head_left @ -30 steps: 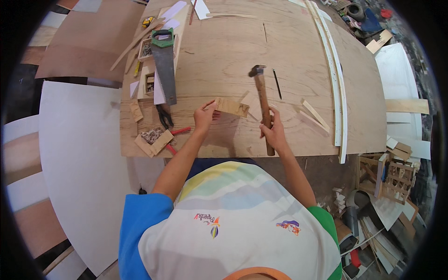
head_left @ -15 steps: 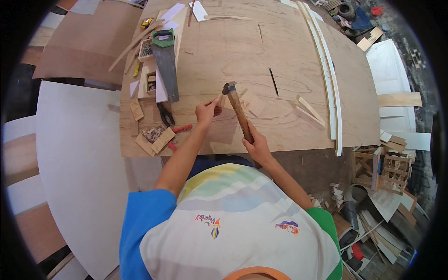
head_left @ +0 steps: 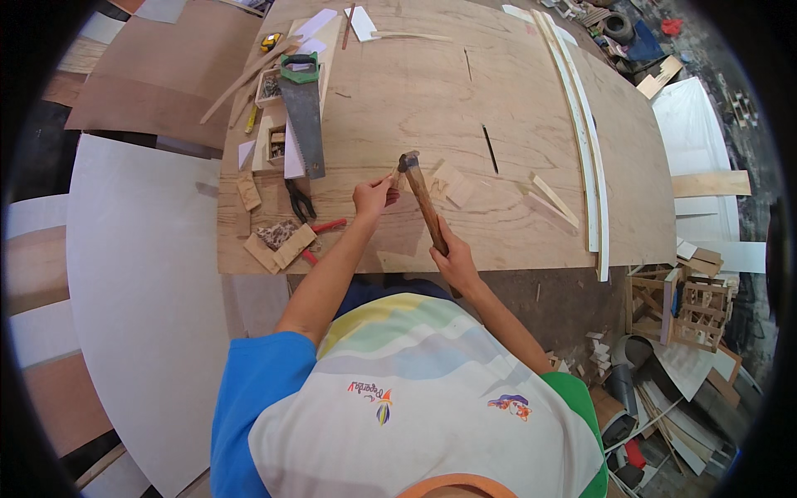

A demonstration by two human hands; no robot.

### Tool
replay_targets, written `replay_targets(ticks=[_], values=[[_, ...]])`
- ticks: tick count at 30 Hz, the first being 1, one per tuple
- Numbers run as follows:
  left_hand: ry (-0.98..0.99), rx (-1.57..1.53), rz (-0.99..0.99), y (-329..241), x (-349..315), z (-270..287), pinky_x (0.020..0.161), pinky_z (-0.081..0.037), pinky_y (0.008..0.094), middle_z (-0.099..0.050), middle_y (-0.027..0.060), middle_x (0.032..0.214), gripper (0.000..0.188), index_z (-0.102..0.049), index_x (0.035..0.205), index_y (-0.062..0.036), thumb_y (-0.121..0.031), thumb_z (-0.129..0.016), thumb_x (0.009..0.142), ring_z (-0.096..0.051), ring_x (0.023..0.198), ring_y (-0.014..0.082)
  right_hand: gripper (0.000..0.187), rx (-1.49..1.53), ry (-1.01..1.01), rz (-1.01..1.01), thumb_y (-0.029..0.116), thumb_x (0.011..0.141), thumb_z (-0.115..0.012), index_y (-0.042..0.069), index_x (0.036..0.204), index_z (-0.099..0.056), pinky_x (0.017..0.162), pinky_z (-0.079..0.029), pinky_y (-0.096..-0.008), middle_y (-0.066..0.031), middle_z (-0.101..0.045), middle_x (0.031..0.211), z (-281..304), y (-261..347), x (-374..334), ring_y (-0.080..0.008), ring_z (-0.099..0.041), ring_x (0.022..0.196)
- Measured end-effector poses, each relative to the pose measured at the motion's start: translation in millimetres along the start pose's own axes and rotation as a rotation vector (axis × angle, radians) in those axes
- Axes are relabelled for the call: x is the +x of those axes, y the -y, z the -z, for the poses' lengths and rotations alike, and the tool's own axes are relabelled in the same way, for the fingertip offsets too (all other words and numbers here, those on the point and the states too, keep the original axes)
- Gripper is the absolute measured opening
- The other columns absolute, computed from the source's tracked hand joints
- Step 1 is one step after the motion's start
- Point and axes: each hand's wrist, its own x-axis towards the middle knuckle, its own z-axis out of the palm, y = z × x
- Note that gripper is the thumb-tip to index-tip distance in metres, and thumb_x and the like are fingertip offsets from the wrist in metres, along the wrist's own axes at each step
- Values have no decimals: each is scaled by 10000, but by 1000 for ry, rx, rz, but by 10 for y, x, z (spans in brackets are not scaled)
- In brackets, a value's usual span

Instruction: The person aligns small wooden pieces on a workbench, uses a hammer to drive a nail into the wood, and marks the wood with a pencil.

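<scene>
My right hand (head_left: 455,259) is wrapped round the lower handle of a hammer (head_left: 426,203). The hammer is tilted, its dark metal head up and to the left, close to the fingertips of my left hand (head_left: 374,199). Those fingers are pinched on a small pale piece of wood (head_left: 398,180), mostly hidden behind the fingers and the hammer head. Whether the head touches the wood, I cannot tell. Just right of the hammer, small flat wood pieces (head_left: 452,183) lie on the plywood tabletop (head_left: 365,108).
At the left lie a handsaw (head_left: 304,116), wooden boxes of hardware (head_left: 270,87), black-handled pliers (head_left: 299,201), a red-handled tool (head_left: 328,225) and wood blocks (head_left: 292,246). A pencil (head_left: 490,149) and thin strips (head_left: 554,202) are to the right. Long white strips (head_left: 585,166) run along the right side.
The view has shifted slightly, and my left hand is a little closer to the hammer head. Less of the pale wood shows beside it. Both grips stay the same.
</scene>
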Motion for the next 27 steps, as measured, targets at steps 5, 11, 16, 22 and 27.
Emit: replay_targets(ticks=[5, 11, 16, 22, 27], values=[[-4, 5, 16, -61, -48, -9, 663, -599, 288, -718, 127, 865, 268, -693, 1128, 32, -161, -653, 947, -717, 733, 200, 713, -30, -1, 1, 8, 835, -628, 8, 1492, -353, 774, -497, -348, -265, -614, 974, 65, 109, 37, -341, -621, 829], [-17, -31, 3, -4, -49, -9, 632, -600, 290, -717, 134, 842, 254, -698, 1098, 50, -145, -648, 943, -712, 697, 197, 719, -26, -148, 134, -22, 842, -636, 38, 1503, -360, 710, -490, -317, -192, -589, 877, 20, 137, 0, -259, -577, 738], [-39, 18, -37, 20, -19, -39, 566, -600, 292, -715, 131, 760, 229, -716, 1052, 61, -123, -656, 930, -712, 632, 199, 738, -55, -136, 101, -36, 833, -633, 45, 1511, -353, 688, -478, -316, -173, -559, 842, 76, -12, 36, -260, -542, 708], [-46, -9, -17, -33, -69, -82, 651, -607, 298, -713, 131, 837, 276, -687, 1115, 64, -150, -645, 946, -718, 711, 210, 719, -93, 54, -19, -14, 840, -591, 26, 1509, -331, 788, -497, -401, -253, -605, 968, 179, 3, 43, -403, -613, 880], [-57, -62, -45, 42, -40, -62, 588, -598, 290, -716, 129, 802, 248, -709, 1060, 68, -141, -666, 933, -707, 650, 192, 708, 60, -87, 45, -26, 819, -601, 20, 1489, -374, 786, -499, -399, -258, -611, 969, 153, 221, 48, -392, -617, 876]])
